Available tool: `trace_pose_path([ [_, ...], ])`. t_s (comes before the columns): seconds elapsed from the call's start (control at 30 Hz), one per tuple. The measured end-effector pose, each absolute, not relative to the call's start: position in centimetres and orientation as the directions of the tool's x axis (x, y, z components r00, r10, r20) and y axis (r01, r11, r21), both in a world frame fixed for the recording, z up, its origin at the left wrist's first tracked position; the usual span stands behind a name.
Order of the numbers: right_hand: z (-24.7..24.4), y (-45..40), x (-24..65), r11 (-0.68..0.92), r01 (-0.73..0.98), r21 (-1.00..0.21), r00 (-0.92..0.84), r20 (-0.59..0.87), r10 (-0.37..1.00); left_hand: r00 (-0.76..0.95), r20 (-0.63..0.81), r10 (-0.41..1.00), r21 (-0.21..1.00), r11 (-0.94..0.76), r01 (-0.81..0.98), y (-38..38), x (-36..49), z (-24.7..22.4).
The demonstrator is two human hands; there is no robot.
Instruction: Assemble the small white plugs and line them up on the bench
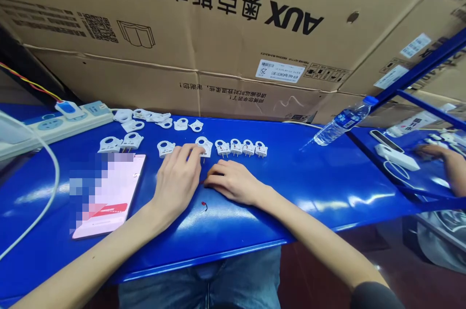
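Observation:
My left hand (178, 173) is bent over the table, its fingertips against a white two-pin plug piece with a ring-shaped top (206, 145). My thumb on that side is mostly hidden. Close by on the right, my right hand (235, 180) has its fingers curled and pressed together low over the blue tabletop; a tiny bit of red shows at their tips, too small to name. Just below lies a small red-and-black wired part (204, 205). Several similar white plugs (236, 147) stand in a row to the right, and another plug (165, 148) is left of my left hand.
A phone (112, 197) lies at left, near two plugs (111, 144) and loose white covers (145, 115). Behind it is a power strip (51, 124). A water bottle (344, 122) leans by a blue metal frame (418, 100). Another person's hand (433, 152) is at far right. Large cartons (225, 46) stand behind.

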State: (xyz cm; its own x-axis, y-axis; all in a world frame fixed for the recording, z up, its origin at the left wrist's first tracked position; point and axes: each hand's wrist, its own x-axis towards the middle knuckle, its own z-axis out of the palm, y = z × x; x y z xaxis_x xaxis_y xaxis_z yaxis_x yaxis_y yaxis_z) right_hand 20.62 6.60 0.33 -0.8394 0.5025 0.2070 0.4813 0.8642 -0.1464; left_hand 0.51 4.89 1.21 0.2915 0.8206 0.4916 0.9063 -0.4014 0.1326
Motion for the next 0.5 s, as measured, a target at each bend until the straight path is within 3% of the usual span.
trace_pose_path([
  [0.5,1.26,6.81,21.52,0.84,0.484,-0.244,-0.824,0.196,0.532,0.12,0.445,0.887,0.482,-0.35,0.803,4.55,1.27,0.38],
])
